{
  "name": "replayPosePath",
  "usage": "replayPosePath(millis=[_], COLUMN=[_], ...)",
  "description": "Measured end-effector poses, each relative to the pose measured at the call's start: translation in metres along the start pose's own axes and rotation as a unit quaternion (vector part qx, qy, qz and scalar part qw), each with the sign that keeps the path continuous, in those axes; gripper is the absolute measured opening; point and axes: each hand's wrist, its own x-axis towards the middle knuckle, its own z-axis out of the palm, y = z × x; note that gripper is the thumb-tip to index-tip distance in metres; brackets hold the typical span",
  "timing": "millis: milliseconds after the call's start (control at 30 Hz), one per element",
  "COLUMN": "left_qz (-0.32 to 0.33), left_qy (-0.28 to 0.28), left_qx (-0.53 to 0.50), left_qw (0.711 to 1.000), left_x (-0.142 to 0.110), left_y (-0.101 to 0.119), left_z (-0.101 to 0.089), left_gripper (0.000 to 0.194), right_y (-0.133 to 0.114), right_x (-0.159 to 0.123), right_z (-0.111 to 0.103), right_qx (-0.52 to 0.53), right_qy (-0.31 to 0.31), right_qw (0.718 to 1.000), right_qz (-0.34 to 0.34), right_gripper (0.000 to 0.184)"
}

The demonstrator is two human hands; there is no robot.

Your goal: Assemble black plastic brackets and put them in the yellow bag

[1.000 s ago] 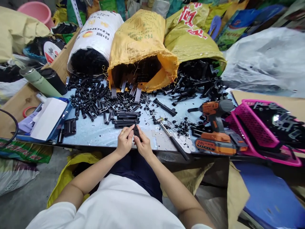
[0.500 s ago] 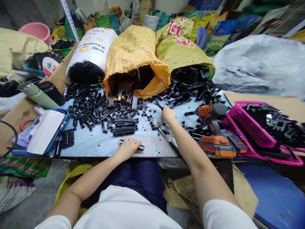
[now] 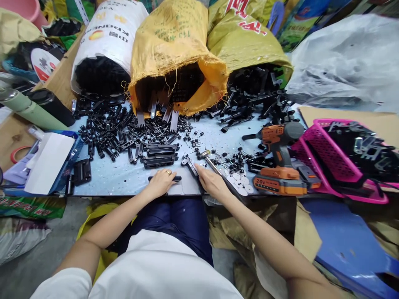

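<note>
My left hand [image 3: 160,182], with a ring on one finger, is closed over a slim black bar-shaped part [image 3: 177,178] at the table's front edge. My right hand [image 3: 212,182] grips a long black plastic part [image 3: 188,162], its wider end pointing away from me. Just right of that part lies a hammer [image 3: 213,165], its dark handle running toward the front edge beside my right hand. Ahead of my left hand, several assembled black bars [image 3: 159,160] are stacked side by side. White round discs [image 3: 238,182] lie right of the hammer.
An orange cordless drill [image 3: 279,160] stands on the right beside a pink basket [image 3: 327,141] of parts. Loose black parts [image 3: 109,131] spill from a white sack [image 3: 109,37], an orange sack [image 3: 171,37] and a yellow-green sack [image 3: 246,41]. A green bottle [image 3: 31,108] is left.
My right hand has come back from the parts pile toward the front edge, bringing a long black part. My left hand stays on its bar. The view has tilted down.
</note>
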Motion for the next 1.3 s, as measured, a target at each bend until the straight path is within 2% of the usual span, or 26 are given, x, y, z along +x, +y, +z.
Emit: replayPosePath(millis=[100,233,300,367,433,500,600,767,900,1000,1067,1133,1233,1300], left_qz=[0.002,-0.001,0.005,0.014,0.017,0.015,0.018,0.047,0.056,0.066,0.069,0.064,0.078,0.088], left_qy=[0.000,-0.003,-0.010,-0.023,-0.036,-0.046,-0.055,-0.019,0.018,0.049,0.058,0.043,-0.007,-0.005], left_qx=[0.010,-0.006,-0.029,-0.051,-0.066,-0.070,-0.070,-0.064,-0.080,-0.091,-0.092,-0.089,-0.076,-0.068], left_qw=[1.000,1.000,1.000,0.998,0.997,0.996,0.996,0.997,0.995,0.992,0.992,0.993,0.994,0.994], left_x=[0.002,0.003,0.002,0.003,0.004,0.006,0.008,0.004,-0.002,-0.007,-0.010,-0.010,0.009,0.038], left_y=[0.004,0.005,0.003,0.001,0.000,0.000,0.003,0.005,-0.001,-0.006,-0.007,-0.005,0.004,0.010], left_z=[0.000,-0.001,-0.003,-0.007,-0.011,-0.014,-0.017,-0.014,-0.009,-0.004,-0.002,-0.002,-0.006,-0.010], left_gripper=[0.031,0.030,0.029,0.027,0.027,0.031,0.036,0.069,0.054,0.039,0.038,0.042,0.052,0.049], right_y=[-0.017,-0.022,-0.017,-0.014,-0.015,-0.021,-0.029,-0.038,-0.049,-0.055,-0.053,-0.045,-0.028,-0.016], right_x=[0.015,0.021,0.011,-0.001,-0.012,-0.018,-0.018,-0.017,-0.016,-0.011,-0.008,-0.006,-0.011,-0.018], right_z=[-0.003,-0.015,-0.024,-0.030,-0.030,-0.024,-0.014,-0.016,-0.030,-0.040,-0.043,-0.041,-0.027,-0.017], right_qx=[-0.041,-0.046,-0.033,-0.026,-0.034,-0.052,-0.067,-0.091,-0.118,-0.128,-0.130,-0.125,-0.089,-0.059], right_qy=[-0.008,-0.069,-0.112,-0.143,-0.144,-0.136,-0.127,-0.071,-0.012,0.006,0.010,0.007,0.000,0.003], right_qw=[0.989,0.978,0.979,0.985,0.989,0.989,0.989,0.991,0.990,0.988,0.987,0.986,0.990,0.994], right_qz=[0.143,0.193,0.169,0.091,0.009,-0.036,-0.047,-0.063,-0.075,-0.082,-0.097,-0.113,-0.111,-0.095], right_gripper=[0.038,0.024,0.030,0.037,0.039,0.038,0.037,0.037,0.029,0.024,0.023,0.024,0.030,0.034])
